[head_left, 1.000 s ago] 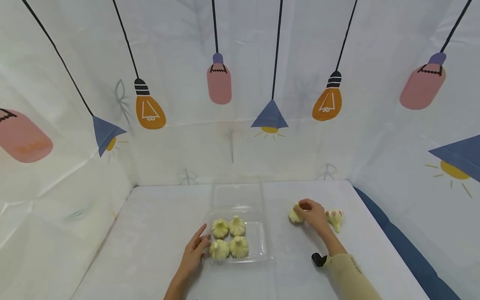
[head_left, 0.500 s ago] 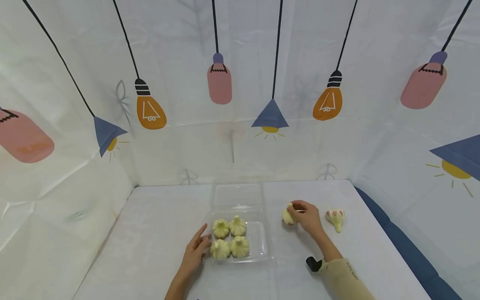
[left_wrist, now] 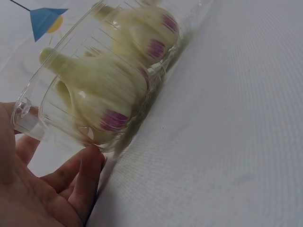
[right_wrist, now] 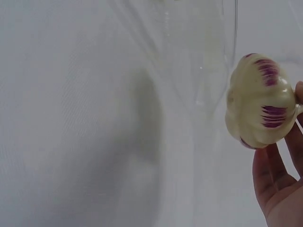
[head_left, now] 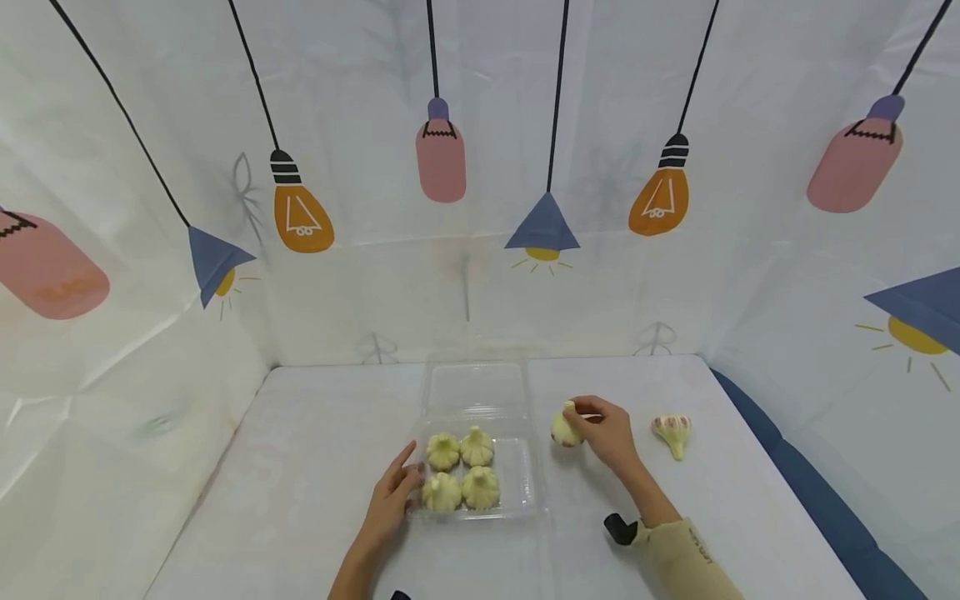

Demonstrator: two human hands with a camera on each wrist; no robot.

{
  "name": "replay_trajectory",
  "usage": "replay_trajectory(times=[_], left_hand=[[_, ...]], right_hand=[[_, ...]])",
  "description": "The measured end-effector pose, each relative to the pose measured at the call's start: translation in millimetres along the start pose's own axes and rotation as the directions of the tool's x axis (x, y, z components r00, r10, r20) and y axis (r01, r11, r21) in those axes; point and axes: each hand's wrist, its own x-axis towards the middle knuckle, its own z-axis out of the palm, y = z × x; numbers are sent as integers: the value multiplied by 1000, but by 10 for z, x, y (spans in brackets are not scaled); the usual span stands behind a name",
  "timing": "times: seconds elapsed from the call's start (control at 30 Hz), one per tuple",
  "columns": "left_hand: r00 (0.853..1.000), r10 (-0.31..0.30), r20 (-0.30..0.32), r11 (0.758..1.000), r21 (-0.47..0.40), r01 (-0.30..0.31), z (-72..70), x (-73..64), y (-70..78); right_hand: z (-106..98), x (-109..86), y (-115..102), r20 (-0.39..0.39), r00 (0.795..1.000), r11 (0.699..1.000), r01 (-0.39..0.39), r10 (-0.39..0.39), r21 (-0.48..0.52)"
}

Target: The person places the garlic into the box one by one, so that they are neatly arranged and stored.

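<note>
My right hand (head_left: 611,435) pinches a garlic bulb (head_left: 566,427) by its stem, right of the clear plastic box (head_left: 517,508). In the right wrist view this garlic bulb (right_wrist: 262,104) shows purple streaks and hangs above the white table, its shadow apart from it. The box stands with its lid (head_left: 476,390) folded back. Several pale garlic bulbs (head_left: 480,487) sit in its left part, stems up; the right part shows bare plastic. My left hand (head_left: 390,500) rests at the box's left side, fingers relaxed. In the left wrist view its fingertips (left_wrist: 92,158) touch the wall's lower edge.
Another garlic bulb (head_left: 672,433) with purple streaks lies on the white table (head_left: 315,433) at the right, stem toward me. A white sheet (head_left: 360,300) with printed lamps rises behind and at both sides. Dark blue fabric (head_left: 817,492) runs along the right table edge.
My right hand has moved left toward the box with the garlic bulb, away from the one lying at the right. The left hand has stayed at the box's side.
</note>
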Motion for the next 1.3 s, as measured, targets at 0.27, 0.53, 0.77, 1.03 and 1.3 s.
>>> replay_trajectory(times=[0.27, 0.53, 0.77, 1.03, 1.3], left_hand=[[1000, -5, 12, 999, -31, 6, -24, -16, 34], [999, -29, 27, 999, -16, 30, -19, -32, -4], [1000, -7, 30, 1000, -27, 8, 2, -32, -18], [999, 14, 40, 1000, -27, -12, -23, -39, 225], [999, 8, 44, 1000, -23, -7, -5, -94, 381]], right_hand=[[91, -19, -118, -23, 996, 995, 92, -92, 26], [148, -101, -160, -15, 997, 997, 73, -73, 27], [219, -128, -228, -12, 994, 992, 105, -105, 66], [317, -75, -464, 10, 990, 987, 141, -142, 77], [342, -143, -815, 60, 990, 987, 119, -126, 106]])
